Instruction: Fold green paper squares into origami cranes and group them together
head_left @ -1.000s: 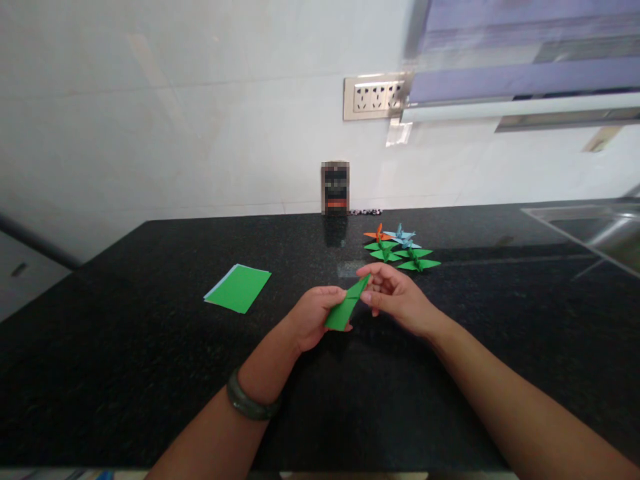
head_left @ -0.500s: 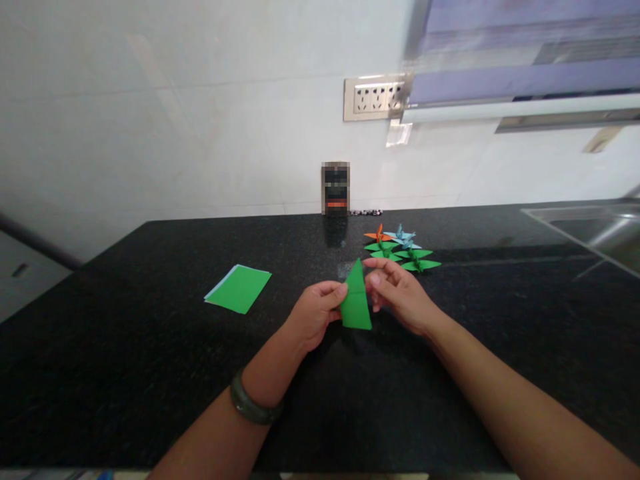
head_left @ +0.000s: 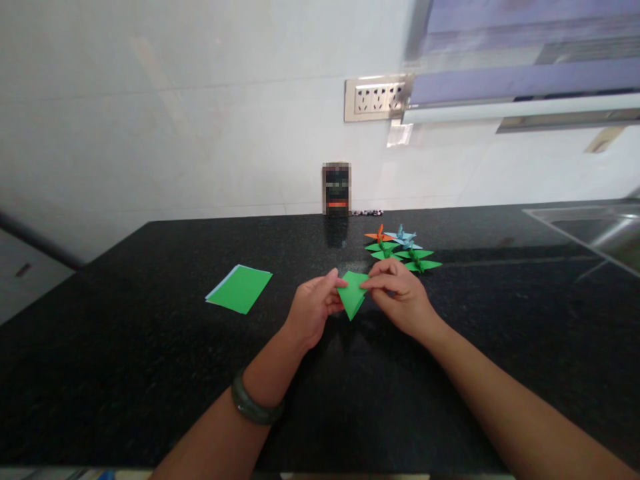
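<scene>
Paper diamond, tip pointing nearward, long axis likewise; left hand, right hand grips pinching sides.

A thick, rounded, dark grey-green bangle with a smooth, softly shining surface circles the left forearm, some way behind the left hand; its material is hard to tell. The right hand and right forearm are bare.
</scene>
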### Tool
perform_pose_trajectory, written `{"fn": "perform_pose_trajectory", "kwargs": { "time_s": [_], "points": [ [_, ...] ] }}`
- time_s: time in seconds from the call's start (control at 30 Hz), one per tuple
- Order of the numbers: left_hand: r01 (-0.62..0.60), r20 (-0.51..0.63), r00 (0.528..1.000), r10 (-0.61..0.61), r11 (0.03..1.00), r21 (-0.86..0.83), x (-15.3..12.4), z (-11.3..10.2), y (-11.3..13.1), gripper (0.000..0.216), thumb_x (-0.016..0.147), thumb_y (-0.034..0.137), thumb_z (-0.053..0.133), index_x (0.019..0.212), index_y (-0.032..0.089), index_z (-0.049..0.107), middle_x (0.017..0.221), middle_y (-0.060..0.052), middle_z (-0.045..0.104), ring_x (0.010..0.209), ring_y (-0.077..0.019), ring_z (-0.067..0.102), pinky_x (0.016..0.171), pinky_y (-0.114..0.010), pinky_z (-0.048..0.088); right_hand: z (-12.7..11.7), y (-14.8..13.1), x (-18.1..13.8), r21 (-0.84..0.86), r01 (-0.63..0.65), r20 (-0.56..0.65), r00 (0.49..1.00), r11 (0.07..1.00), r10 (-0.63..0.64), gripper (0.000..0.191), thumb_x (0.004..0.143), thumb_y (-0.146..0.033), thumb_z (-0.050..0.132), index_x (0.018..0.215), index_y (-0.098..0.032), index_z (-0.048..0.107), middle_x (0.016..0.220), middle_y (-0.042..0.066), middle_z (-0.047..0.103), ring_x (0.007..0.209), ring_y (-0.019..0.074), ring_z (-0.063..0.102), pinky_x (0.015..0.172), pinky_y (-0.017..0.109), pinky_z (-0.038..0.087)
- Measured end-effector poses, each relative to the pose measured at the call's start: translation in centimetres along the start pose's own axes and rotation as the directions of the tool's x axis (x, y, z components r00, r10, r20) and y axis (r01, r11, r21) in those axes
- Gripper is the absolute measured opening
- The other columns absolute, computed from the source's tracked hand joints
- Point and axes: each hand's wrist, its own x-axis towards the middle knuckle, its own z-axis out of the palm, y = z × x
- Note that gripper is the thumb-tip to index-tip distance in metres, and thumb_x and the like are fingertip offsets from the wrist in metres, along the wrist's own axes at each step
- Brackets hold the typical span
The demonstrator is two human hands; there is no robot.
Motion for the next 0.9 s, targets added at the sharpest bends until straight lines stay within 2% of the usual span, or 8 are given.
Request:
{"fn": "perform_pose_trajectory", "kwargs": {
  "time_s": [0.07,0.13,0.27,0.33,0.43,0.6,0.77,0.9],
  "points": [
    [-0.038,-0.012,0.999,0.038,0.999,0.029,0.04,-0.03,-0.11,0.025,0.059,0.029,0.074,0.073,0.011,0.063,0.062,-0.001,0.063,0.057,-0.0108,0.058,0.059,-0.025,0.046,0.07,-0.12,0.01,0.039,-0.091,-0.054,0.994,0.995,0.093,0.015,0.075,-0.018,0.055,0.082,-0.023,0.068,0.085,0.005,0.054,0.076,0.0159,0.053,0.063,0.030,0.046],
    [-0.079,0.003,0.997,0.079,0.994,0.069,0.08,-0.11,-0.25,0.033,0.055,0.020,0.076,0.084,0.012,0.063,0.064,0.001,0.064,0.058,-0.0098,0.058,0.060,-0.023,0.046,0.24,-0.16,0.04,0.134,-0.284,-0.071,0.953,0.949,0.295,0.021,0.076,-0.027,0.056,0.094,-0.021,0.064,0.088,0.006,0.055,0.073,0.0158,0.053,0.056,0.028,0.047],
    [-0.103,0.082,0.993,0.090,0.981,0.167,0.04,-0.16,-0.35,0.063,0.057,0.018,0.075,0.116,0.015,0.052,0.065,0.001,0.066,0.058,-0.0108,0.059,0.059,-0.023,0.045,0.59,-0.05,0.15,0.317,-0.554,0.094,0.826,0.770,0.556,0.039,0.070,-0.040,0.063,0.101,-0.016,0.058,0.075,0.002,0.057,0.058,0.0120,0.051,0.042,0.022,0.043],
    [-0.075,0.089,0.994,0.059,0.978,0.193,0.04,-0.19,-0.41,0.062,0.056,0.019,0.076,0.113,0.013,0.053,0.066,-0.001,0.066,0.059,-0.0123,0.060,0.060,-0.025,0.046,0.68,0.00,0.16,0.371,-0.575,0.144,0.811,0.729,0.567,0.035,0.065,-0.039,0.068,0.090,-0.015,0.060,0.063,-0.002,0.054,0.049,0.0086,0.046,0.039,0.020,0.039],
    [-0.003,0.050,0.999,-0.006,0.984,0.181,0.16,-0.36,-0.58,0.039,0.055,0.022,0.077,0.088,0.011,0.059,0.068,-0.003,0.067,0.059,-0.0130,0.061,0.061,-0.026,0.047,0.73,-0.10,0.11,0.429,-0.570,0.148,0.810,0.701,0.567,0.027,0.062,-0.035,0.071,0.075,-0.015,0.057,0.053,-0.005,0.051,0.043,0.0065,0.044,0.039,0.019,0.039],
    [0.071,0.037,0.996,-0.077,0.986,0.148,0.33,-0.59,-0.72,0.028,0.057,0.025,0.075,0.077,0.011,0.061,0.067,-0.005,0.067,0.058,-0.0137,0.062,0.062,-0.029,0.048,0.67,-0.46,0.04,0.449,-0.550,0.136,0.821,0.704,0.555,0.025,0.062,-0.033,0.071,0.073,-0.017,0.054,0.056,-0.005,0.055,0.045,0.0076,0.049,0.044,0.021,0.043],
    [0.052,0.083,0.994,-0.070,0.978,0.204,0.20,-0.54,-0.70,0.028,0.059,0.026,0.074,0.080,0.010,0.065,0.064,-0.005,0.066,0.060,-0.0149,0.062,0.063,-0.030,0.049,0.38,-0.32,0.05,0.375,-0.473,0.139,0.879,0.797,0.457,0.020,0.066,-0.033,0.069,0.079,-0.018,0.064,0.070,0.000,0.063,0.059,0.0120,0.056,0.056,0.026,0.048],
    [0.071,0.072,0.994,-0.084,0.983,0.169,0.21,-0.64,-0.71,0.026,0.060,0.026,0.073,0.078,0.010,0.064,0.062,-0.004,0.065,0.057,-0.0141,0.061,0.062,-0.031,0.049,0.21,0.06,0.03,0.255,-0.293,0.102,0.956,0.921,0.276,0.011,0.071,-0.027,0.066,0.077,-0.020,0.071,0.076,0.003,0.065,0.072,0.0155,0.059,0.069,0.031,0.048]
  ]
}}
